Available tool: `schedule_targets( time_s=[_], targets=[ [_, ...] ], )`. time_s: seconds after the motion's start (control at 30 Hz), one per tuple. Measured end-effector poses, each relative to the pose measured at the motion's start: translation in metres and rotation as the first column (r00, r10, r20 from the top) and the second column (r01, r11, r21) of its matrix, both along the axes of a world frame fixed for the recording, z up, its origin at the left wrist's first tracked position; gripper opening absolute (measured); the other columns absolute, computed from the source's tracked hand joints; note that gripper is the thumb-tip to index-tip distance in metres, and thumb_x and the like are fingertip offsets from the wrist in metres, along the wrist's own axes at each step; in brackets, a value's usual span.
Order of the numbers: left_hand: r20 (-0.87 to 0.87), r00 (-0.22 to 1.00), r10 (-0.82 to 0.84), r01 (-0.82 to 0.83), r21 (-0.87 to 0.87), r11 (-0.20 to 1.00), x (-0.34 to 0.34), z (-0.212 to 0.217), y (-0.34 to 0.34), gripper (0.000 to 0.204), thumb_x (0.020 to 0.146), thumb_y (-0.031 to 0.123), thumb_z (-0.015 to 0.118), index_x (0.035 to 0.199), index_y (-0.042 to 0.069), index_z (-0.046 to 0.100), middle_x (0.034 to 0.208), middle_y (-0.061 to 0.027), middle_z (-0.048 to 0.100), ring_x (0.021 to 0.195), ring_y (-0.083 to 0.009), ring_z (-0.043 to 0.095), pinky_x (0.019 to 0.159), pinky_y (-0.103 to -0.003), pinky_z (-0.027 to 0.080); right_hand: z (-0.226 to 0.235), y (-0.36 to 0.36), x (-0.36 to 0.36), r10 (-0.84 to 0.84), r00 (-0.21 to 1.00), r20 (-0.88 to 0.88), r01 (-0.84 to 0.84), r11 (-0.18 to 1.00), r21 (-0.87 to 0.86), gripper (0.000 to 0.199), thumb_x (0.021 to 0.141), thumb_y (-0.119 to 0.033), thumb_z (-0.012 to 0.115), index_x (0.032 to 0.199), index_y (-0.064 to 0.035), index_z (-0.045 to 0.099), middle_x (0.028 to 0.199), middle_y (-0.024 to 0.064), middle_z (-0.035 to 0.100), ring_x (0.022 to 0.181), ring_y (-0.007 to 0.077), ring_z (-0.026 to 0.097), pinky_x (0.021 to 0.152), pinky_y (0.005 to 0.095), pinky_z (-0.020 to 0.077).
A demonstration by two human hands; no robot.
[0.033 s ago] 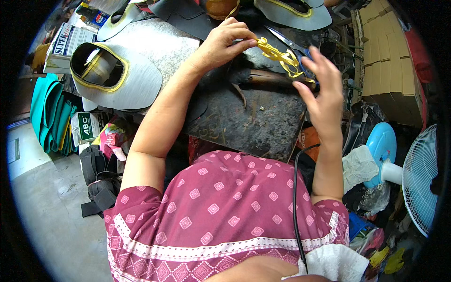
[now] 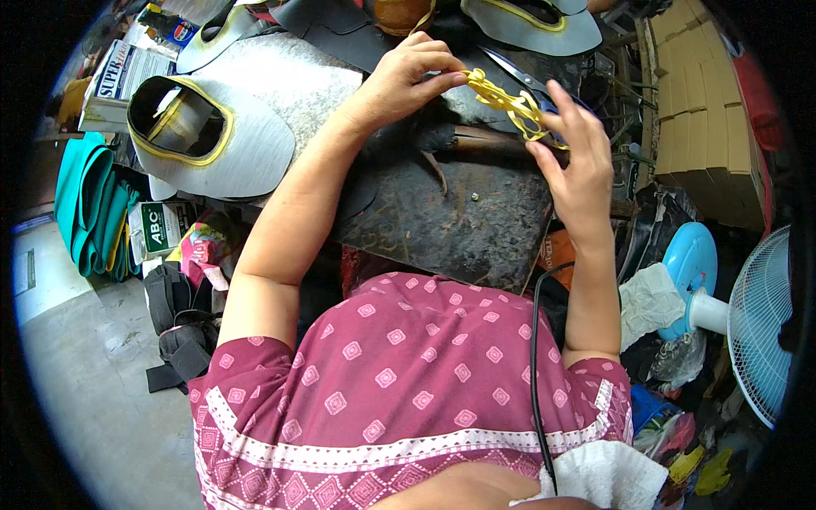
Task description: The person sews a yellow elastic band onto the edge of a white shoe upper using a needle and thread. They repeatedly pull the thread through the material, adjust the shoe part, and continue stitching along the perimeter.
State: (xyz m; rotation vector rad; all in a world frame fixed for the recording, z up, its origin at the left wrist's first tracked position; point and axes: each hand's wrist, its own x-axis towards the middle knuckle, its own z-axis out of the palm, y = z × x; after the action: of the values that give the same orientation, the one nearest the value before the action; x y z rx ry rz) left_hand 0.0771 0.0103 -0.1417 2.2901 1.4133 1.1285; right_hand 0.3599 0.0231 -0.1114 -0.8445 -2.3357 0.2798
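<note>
A tangled bundle of narrow yellow strips (image 2: 501, 98) hangs stretched above the dark workbench. My left hand (image 2: 414, 75) pinches its left end between thumb and fingers. At the bundle's right end is my right hand (image 2: 580, 157), its thumb and fingers apart around the loose loops; whether a fingertip touches them I cannot tell. Behind the bundle lie scissors (image 2: 503, 66) with bright blades, their blue handles partly hidden by my right hand. To the left of my left forearm sits a grey shoe upper (image 2: 255, 140) with yellow edging around its opening.
More grey uppers (image 2: 544, 34) lie at the bench's far side. The worn black bench top (image 2: 459, 225) holds a dark wooden-looking piece (image 2: 493, 143). Folded green material (image 2: 83, 208) stands at left. Stacked cardboard (image 2: 701, 119) and a fan (image 2: 761, 327) are at right.
My right hand has shifted slightly left toward the yellow strips, its fingers bending inward. The left hand keeps its pinch in the same place.
</note>
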Motion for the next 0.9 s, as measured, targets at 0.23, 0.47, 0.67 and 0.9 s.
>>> schedule_targets(
  time_s=[0.23,0.47,0.67,0.9],
  targets=[
    [0.101,0.995,0.003,0.001,-0.042,0.999,-0.007,-0.001,0.004,0.014,0.088,0.017,0.071,0.095,0.005,0.071,0.09,-0.0037,0.064,0.088,-0.0192,0.056,0.081,-0.032,0.045,0.004,0.012,0.001,-0.136,0.897,-0.421,-0.143,0.811,-0.567,0.066,0.086,0.007,0.063,0.147,-0.0102,0.04,0.084,0.0031,0.065,0.079,0.0067,0.059,0.077,0.0204,0.0472],
    [-0.161,0.969,0.186,-0.135,0.286,0.949,-0.014,-0.004,0.011,0.008,0.082,0.009,0.069,0.089,0.006,0.065,0.086,-0.0078,0.061,0.088,-0.0291,0.055,0.08,-0.038,0.046,0.026,0.003,0.039,-0.151,0.903,-0.403,-0.106,0.83,-0.548,0.054,0.088,0.008,0.058,0.138,-0.0039,0.044,0.089,0.006,0.064,0.082,0.0101,0.06,0.082,0.0235,0.0478],
    [-0.237,0.96,0.146,-0.071,0.298,0.952,-0.008,-0.006,0.015,0.011,0.078,0.008,0.067,0.088,0.006,0.063,0.088,-0.0098,0.061,0.094,-0.032,0.054,0.085,-0.04,0.045,0.041,-0.005,0.111,-0.241,0.733,-0.636,-0.091,0.892,-0.442,0.048,0.082,0.01,0.058,0.125,-0.0015,0.04,0.086,0.0138,0.066,0.087,0.0212,0.063,0.098,0.0401,0.045],
    [-0.181,0.909,0.376,-0.303,0.332,0.893,-0.014,-0.017,0.013,0.013,0.072,0.011,0.066,0.083,0.004,0.065,0.087,-0.0105,0.065,0.089,-0.0312,0.057,0.083,-0.04,0.048,0.076,-0.038,0.21,-0.169,0.556,-0.814,0.148,0.984,-0.103,0.025,0.083,0.003,0.051,0.107,-0.0027,0.049,0.085,0.0221,0.065,0.088,0.0338,0.066,0.095,0.0548,0.0502]
  ],
)
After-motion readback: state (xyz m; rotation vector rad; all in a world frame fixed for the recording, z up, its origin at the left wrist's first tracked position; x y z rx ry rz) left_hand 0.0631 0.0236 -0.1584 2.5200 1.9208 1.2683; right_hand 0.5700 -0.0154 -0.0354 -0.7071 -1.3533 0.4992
